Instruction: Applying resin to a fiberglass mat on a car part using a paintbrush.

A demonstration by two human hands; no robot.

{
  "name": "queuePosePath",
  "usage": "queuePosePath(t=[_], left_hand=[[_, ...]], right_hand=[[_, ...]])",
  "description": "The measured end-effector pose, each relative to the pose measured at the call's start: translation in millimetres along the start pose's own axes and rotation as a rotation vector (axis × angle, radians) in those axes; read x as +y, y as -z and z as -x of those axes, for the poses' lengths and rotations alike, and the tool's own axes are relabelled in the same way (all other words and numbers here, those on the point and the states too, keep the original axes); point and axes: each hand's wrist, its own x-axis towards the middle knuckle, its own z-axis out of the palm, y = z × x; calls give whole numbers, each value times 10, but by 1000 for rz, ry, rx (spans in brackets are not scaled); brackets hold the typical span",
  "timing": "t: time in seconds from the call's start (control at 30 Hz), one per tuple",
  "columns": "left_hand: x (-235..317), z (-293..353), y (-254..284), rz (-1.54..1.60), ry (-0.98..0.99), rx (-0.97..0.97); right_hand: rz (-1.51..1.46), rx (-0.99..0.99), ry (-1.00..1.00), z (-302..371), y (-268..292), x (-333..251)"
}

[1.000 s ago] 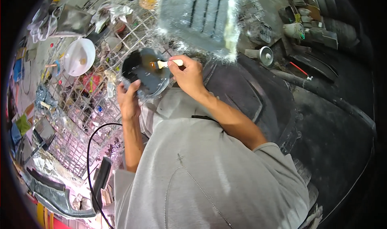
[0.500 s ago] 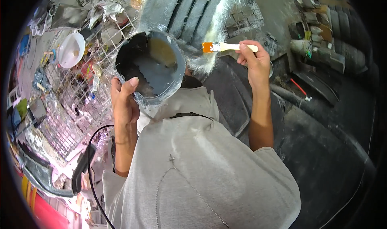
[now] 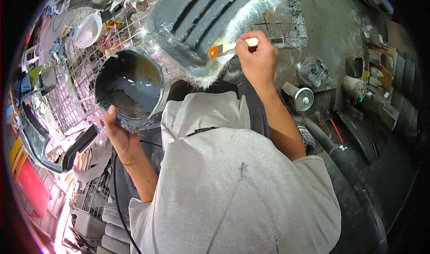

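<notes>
My left hand point(image 3: 120, 135) grips the near rim of a dark round tub point(image 3: 134, 86), thumb on top. Grey residue coats the tub's inside, and a yellowish patch shows on its far wall. In my right hand point(image 3: 260, 59) is a paintbrush point(image 3: 230, 47) with a pale handle and orange bristles, held by the handle. Its bristles are over the near right edge of a grey ribbed moulded panel point(image 3: 179, 43), seemingly on it; whether they touch I cannot tell. Whitish glass fibre point(image 3: 244, 19) frays out along that edge.
A wire grid point(image 3: 74, 90) with scraps and a white bowl point(image 3: 88, 31) lies to the left. Right of me are a metal can point(image 3: 303, 99), a crumpled grey bucket point(image 3: 312, 70) and a red-handled tool point(image 3: 336, 132). A black cable point(image 3: 117, 196) runs along my left side.
My right hand has brought the brush left to the panel's fibre edge. My left hand and the tub have shifted left and slightly down in view, while the view itself has swung.
</notes>
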Motion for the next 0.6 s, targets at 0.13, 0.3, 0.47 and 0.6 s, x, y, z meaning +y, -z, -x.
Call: queuePosePath(t=[0.13,0.3,0.47,0.6], left_hand=[[2,19,96,-11,-43,-39],[-88,-73,129,2,-17,-71],[-159,-189,160,22,25,-91],[-109,-200,207,-30,20,-86]], right_hand=[[147,89,13,-179,-105,24],[263,202,69,-215,-152,-38],[216,267,-13,-238,-104,-60],[-29,304,1,8,80,-549]])
